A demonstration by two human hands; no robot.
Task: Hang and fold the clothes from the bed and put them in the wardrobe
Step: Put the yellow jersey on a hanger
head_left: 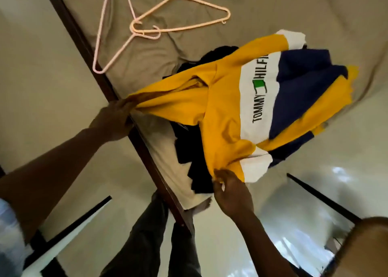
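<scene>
A yellow, white and navy sweatshirt (226, 113) with lettering across its white band is stretched out above the bed (231, 10). My left hand (114, 119) grips one yellow end at the bed's wooden edge. My right hand (231, 190) pinches the yellow fabric near its lower white cuff. Dark clothes (189, 151) lie in a pile under the sweatshirt, mostly hidden by it. Two pink plastic hangers (168, 16) rest on the beige sheet beyond the pile.
The dark wooden bed frame (147, 155) runs diagonally between me and the mattress. My legs in dark trousers (151, 239) stand on a glossy pale floor (294, 203). Dark-edged panels (79, 218) show at lower left and right.
</scene>
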